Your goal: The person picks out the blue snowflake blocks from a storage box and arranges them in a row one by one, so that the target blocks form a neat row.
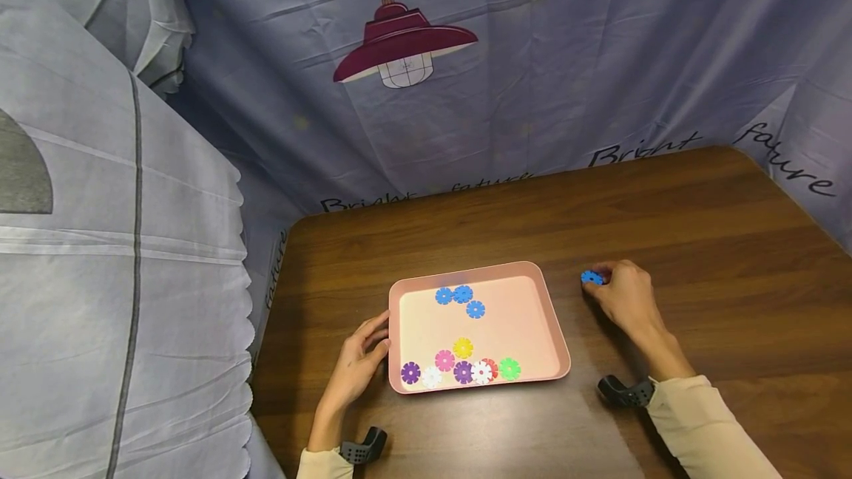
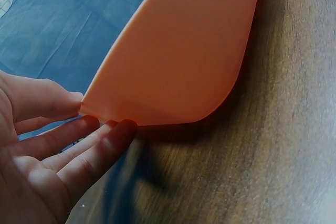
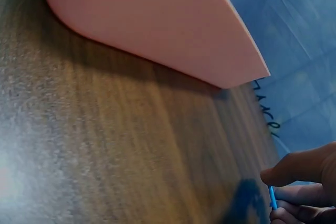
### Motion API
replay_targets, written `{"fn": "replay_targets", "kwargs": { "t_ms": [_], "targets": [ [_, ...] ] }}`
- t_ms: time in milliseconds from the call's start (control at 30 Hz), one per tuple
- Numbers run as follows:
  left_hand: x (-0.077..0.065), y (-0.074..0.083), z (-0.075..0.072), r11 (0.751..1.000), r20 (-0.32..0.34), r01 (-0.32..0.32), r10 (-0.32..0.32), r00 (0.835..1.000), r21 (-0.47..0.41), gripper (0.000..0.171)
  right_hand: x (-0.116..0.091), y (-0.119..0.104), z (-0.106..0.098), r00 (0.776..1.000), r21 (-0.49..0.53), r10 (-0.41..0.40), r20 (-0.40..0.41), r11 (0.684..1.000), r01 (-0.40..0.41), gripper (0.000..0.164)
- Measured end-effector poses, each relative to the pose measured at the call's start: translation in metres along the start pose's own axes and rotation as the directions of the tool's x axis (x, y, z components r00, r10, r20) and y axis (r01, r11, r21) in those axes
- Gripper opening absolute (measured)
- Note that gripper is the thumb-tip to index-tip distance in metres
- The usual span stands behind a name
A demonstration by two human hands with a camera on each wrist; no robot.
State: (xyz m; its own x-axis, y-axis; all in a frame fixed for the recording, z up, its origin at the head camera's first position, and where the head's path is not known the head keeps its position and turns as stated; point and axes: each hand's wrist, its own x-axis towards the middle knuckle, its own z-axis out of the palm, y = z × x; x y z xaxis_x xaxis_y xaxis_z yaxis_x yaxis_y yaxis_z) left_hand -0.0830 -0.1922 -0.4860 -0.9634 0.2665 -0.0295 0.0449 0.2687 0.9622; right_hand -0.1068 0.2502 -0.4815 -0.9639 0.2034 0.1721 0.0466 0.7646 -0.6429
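Note:
A blue notched snowflake disc (image 1: 592,277) is pinched between the thumb and fingers of my right hand (image 1: 626,298), to the right of the pink tray (image 1: 394,338). The right wrist view shows this disc edge-on between the fingertips. My left hand (image 1: 359,364) rests its fingertips against the tray's left wall (image 2: 173,51), fingers relaxed and fairly straight. Inside the tray, several blue discs (image 1: 475,309) lie near the far side. Toward the near side are a yellow disc (image 1: 463,347), a pink disc (image 1: 444,360), a green disc (image 1: 509,369), plus purple, white and partly covered red ones.
The tray stands on a brown wooden table (image 1: 732,242). A grey-blue cloth (image 1: 566,80) printed with a red lamp (image 1: 406,39) hangs behind it, and a pale scalloped curtain (image 1: 186,279) hangs at the left. Both wrists wear black devices (image 1: 626,392).

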Motion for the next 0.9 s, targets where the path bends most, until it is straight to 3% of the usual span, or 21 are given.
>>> {"fn": "replay_targets", "kwargs": {
  "t_ms": [367, 900],
  "targets": [
    [0.0005, -0.0016, 0.0004, 1.000, -0.006, 0.009, -0.010, 1.000, -0.023, 0.049, -0.0023, 0.0041, 0.0080, 0.999, -0.017, 0.051, 0.010, 0.999, -0.051, 0.030],
    [0.0010, -0.0020, 0.0004, 0.999, -0.002, 0.002, -0.002, 1.000, -0.041, 0.048, -0.0063, 0.0015, 0.0096, 0.999, -0.059, 0.043, 0.008, 0.997, -0.043, 0.030]
  ]
}}
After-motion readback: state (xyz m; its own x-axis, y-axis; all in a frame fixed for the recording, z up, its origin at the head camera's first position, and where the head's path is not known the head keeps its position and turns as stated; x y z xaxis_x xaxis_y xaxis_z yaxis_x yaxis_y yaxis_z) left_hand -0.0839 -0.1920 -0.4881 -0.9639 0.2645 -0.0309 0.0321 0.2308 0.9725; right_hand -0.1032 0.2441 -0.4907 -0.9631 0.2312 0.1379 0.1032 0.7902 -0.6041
